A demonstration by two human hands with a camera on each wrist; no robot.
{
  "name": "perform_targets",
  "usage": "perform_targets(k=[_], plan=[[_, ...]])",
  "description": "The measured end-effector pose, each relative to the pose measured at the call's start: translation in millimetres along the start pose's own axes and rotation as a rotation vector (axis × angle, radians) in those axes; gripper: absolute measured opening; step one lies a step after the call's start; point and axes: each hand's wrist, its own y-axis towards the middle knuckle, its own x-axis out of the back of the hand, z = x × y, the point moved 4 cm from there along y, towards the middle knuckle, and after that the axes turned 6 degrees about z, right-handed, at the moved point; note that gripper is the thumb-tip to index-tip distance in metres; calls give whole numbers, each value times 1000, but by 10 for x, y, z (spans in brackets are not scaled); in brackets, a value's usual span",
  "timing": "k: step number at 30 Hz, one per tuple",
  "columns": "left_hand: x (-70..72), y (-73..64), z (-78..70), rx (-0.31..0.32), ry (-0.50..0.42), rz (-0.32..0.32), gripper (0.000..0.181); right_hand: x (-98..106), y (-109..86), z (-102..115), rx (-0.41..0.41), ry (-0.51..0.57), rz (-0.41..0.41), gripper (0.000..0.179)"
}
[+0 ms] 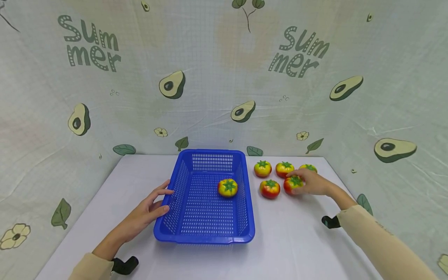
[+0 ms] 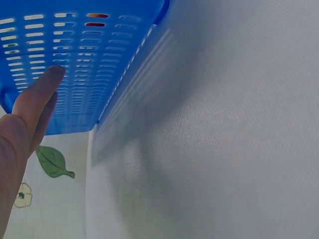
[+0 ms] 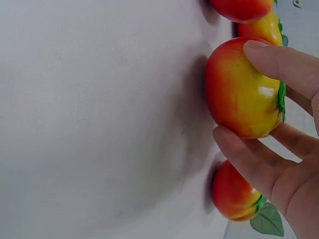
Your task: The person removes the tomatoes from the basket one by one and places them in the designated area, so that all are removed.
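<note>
My right hand point(image 1: 311, 182) holds a red-and-yellow tomato point(image 3: 244, 94) with a green leafy top, its thumb on one side and fingers on the other. Behind that hand, another tomato point(image 1: 308, 168) is partly hidden. Nearby on the white table lie three more tomatoes, one point(image 1: 270, 189) just left of the held one. On the left, my left hand point(image 1: 143, 214) rests its extended fingers against the side of a blue plastic basket point(image 1: 204, 238). Inside the basket, right of its middle, sits a single tomato point(image 1: 228, 188).
A white cloth covers the table point(image 1: 290, 241). Behind it and at both sides hangs a pale curtain point(image 1: 206, 128) printed with avocados and leaves. Black wrist straps point(image 1: 125, 265) show at the cuffs of both sleeves.
</note>
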Motion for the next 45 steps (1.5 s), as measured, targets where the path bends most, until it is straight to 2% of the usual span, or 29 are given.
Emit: perform_targets(k=[22, 26, 32, 38, 45], plan=[[26, -5, 0, -2, -13, 7, 46, 6, 35, 57, -108, -24, 104, 62], [25, -3, -16, -3, -11, 8, 46, 28, 9, 72, -102, -18, 108, 65], [19, -1, -29, -6, -4, 8, 46, 136, -37, 149, -46, -36, 73, 66], [14, 0, -20, -11, 3, 2, 45, 276, -7, 333, -27, -61, 25, 63], [11, -5, -20, -12, 8, 1, 45, 418, 69, 801, 55, -96, -35, 56]])
